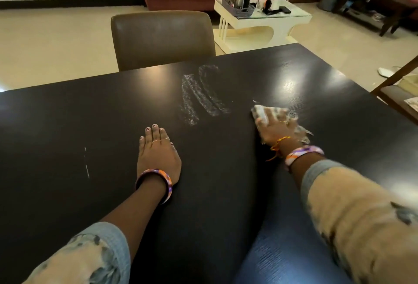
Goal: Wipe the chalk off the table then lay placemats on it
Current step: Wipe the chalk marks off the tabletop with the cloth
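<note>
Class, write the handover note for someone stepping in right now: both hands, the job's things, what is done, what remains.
Left hand: flat on the table, fingers straight, holding nothing.
Right hand: pressing the cloth onto the table, right of the chalk smear.
Done: no area can be called finished.
Left: the big smear, thin chalk marks on the left, then the placemats, none in view.

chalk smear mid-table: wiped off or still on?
Still on: white chalk smear streaks the table; the cloth under the right hand sits beside it.

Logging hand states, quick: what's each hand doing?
Left hand: open, flat on the table.
Right hand: pressing the cloth; grip blurred, cannot tell.
</note>
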